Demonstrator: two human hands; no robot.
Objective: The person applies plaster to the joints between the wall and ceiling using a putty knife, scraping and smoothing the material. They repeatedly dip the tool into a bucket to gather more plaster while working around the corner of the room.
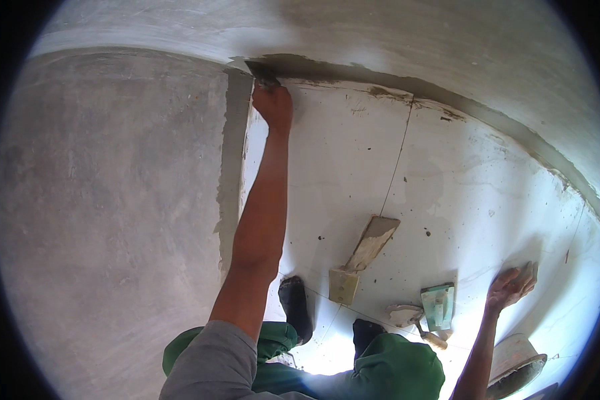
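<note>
My left hand [273, 107] reaches far forward to the corner, closed around a small trowel [263, 73] with a dark blade. The blade is against the wet grey mortar strip [327, 68] where the wall meets the white tiles; the handle is mostly hidden in the fist. At the right, my right hand [508, 291] is low over the tiled floor, its fingers apart and no held tool visible. Nearest to it lie a green plastic float [438, 307] and a pointed trowel [405, 315] with a wooden handle [434, 341], its blade smeared with mortar.
A mortar-stained bucket [515, 363] lies at the lower right. A flat mortar-coated board [375, 241] and a small yellowish block [343, 286] lie mid-floor. Grey plastered walls [113, 167] border the tiles [333, 153] at left and ahead. My dark-socked feet [295, 308] are below.
</note>
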